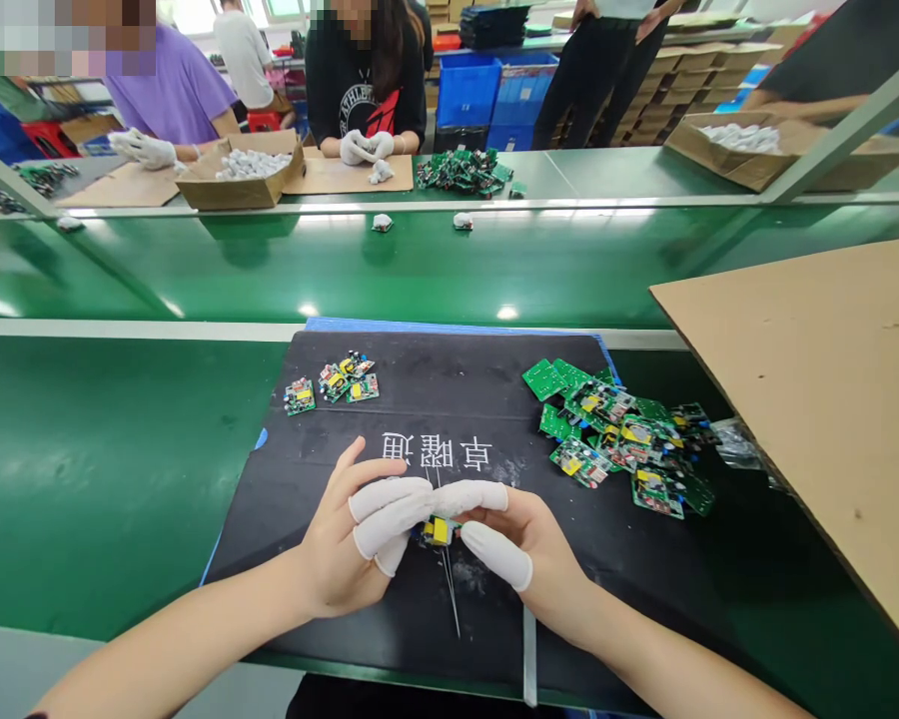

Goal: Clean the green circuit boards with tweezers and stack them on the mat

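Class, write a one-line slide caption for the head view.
Both hands, left and right, pinch one small circuit board over a black mat, a board pile to the right.

Pretty bright scene, lit evenly from overhead. White glare spots are seen on the glossy green conveyor belt (420, 270). Straight lines are bent at the edges, and soft shadows are cast on the black rubber mat (449, 399).
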A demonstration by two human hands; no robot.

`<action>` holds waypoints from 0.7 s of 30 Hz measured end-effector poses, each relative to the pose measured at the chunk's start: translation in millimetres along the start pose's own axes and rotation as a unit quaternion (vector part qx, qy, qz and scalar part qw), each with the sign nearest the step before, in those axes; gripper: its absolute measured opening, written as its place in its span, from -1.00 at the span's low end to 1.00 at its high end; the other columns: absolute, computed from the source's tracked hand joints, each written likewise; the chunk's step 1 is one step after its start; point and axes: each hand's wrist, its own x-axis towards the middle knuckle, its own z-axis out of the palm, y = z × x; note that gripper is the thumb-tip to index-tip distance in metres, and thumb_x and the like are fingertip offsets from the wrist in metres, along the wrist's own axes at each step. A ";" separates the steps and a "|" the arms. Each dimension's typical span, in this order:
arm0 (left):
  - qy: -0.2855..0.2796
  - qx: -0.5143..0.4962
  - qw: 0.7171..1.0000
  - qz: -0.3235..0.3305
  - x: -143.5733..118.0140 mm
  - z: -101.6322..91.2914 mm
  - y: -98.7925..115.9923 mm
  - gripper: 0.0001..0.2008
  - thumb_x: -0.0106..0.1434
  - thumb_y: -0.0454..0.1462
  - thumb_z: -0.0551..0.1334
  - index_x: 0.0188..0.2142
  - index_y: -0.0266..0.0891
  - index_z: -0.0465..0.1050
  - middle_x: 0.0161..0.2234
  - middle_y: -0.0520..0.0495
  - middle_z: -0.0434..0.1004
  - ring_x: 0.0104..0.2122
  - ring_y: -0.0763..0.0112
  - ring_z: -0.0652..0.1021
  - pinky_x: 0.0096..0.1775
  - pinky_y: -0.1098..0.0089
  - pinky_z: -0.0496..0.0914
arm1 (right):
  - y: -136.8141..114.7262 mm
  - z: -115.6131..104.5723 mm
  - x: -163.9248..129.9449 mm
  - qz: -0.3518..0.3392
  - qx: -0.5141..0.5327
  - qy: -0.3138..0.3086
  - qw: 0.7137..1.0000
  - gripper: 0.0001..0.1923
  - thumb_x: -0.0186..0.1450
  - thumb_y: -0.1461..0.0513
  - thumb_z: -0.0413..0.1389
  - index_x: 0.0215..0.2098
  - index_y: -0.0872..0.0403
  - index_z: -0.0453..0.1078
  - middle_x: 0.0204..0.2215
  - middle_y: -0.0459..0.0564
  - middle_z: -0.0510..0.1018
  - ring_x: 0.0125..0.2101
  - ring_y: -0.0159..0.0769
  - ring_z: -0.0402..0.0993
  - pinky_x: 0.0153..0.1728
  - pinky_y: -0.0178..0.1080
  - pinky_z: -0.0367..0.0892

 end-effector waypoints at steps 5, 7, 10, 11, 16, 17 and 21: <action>-0.024 -0.013 1.000 -0.013 0.1 -0.9 -2.0 -0.36 0.18 -0.49 0.09 0.25 -0.10 0.17 -0.08 -0.12 0.58 0.02 0.19 0.50 0.17 -0.03 0.28 | 0.6 1.5 -2.2 -0.013 -0.027 0.002 1.000 -0.78 0.20 0.08 0.27 -0.26 0.01 0.55 -0.28 0.02 0.65 -0.28 -0.21 0.57 -0.14 -0.13 0.47; -0.032 -0.021 0.999 -0.022 0.3 -0.9 -2.5 -0.33 0.18 -0.51 0.09 0.27 -0.12 0.13 -0.03 -0.14 0.54 0.06 0.17 0.47 0.18 -0.02 0.26 | 0.9 2.8 -1.6 0.002 -0.011 -0.004 1.000 -0.81 0.18 0.12 0.30 -0.27 0.02 0.55 -0.31 0.00 0.65 -0.29 -0.24 0.57 -0.17 -0.17 0.47; -0.034 -0.032 0.998 -0.046 1.3 -1.2 -2.8 -0.31 0.18 -0.52 0.10 0.28 -0.13 0.10 0.02 -0.16 0.50 0.07 0.20 0.46 0.18 0.03 0.28 | 0.7 4.6 0.8 0.045 0.065 0.002 0.997 -0.79 0.11 0.14 0.35 -0.31 0.02 0.55 -0.38 -0.06 0.64 -0.37 -0.33 0.56 -0.29 -0.28 0.47; -0.029 -0.034 0.998 -0.054 1.8 -1.4 -2.8 -0.33 0.18 -0.51 0.10 0.28 -0.12 0.12 0.02 -0.15 0.51 0.06 0.21 0.47 0.17 0.05 0.29 | 0.4 4.9 1.8 0.060 0.091 0.013 0.994 -0.78 0.09 0.14 0.37 -0.32 0.03 0.55 -0.39 -0.07 0.64 -0.39 -0.35 0.57 -0.33 -0.31 0.46; -0.032 -0.055 0.996 -0.069 4.2 -3.0 -2.2 -0.45 0.22 -0.46 0.15 0.19 -0.13 0.25 0.02 -0.16 0.50 0.05 0.22 0.49 0.18 0.09 0.27 | -1.1 5.4 5.5 0.105 0.150 0.076 0.980 -0.78 0.09 0.13 0.36 -0.33 0.06 0.55 -0.37 -0.06 0.63 -0.39 -0.37 0.56 -0.37 -0.36 0.45; -0.042 -0.065 0.995 -0.070 4.4 -3.2 -2.3 -0.47 0.22 -0.43 0.16 0.18 -0.14 0.26 0.04 -0.18 0.48 0.06 0.20 0.49 0.19 0.07 0.27 | -0.8 5.6 5.7 0.105 0.146 0.078 0.981 -0.78 0.09 0.14 0.36 -0.34 0.05 0.54 -0.37 -0.06 0.63 -0.39 -0.37 0.56 -0.37 -0.36 0.45; -0.049 -0.117 0.988 -0.091 4.4 -2.6 -3.7 -0.52 0.22 -0.37 0.23 0.15 -0.16 0.31 0.07 -0.22 0.47 0.07 0.18 0.49 0.09 0.15 0.40 | 1.3 5.4 5.9 0.070 0.081 0.053 0.993 -0.80 0.08 0.19 0.35 -0.34 0.04 0.49 -0.39 -0.09 0.63 -0.39 -0.34 0.57 -0.27 -0.29 0.47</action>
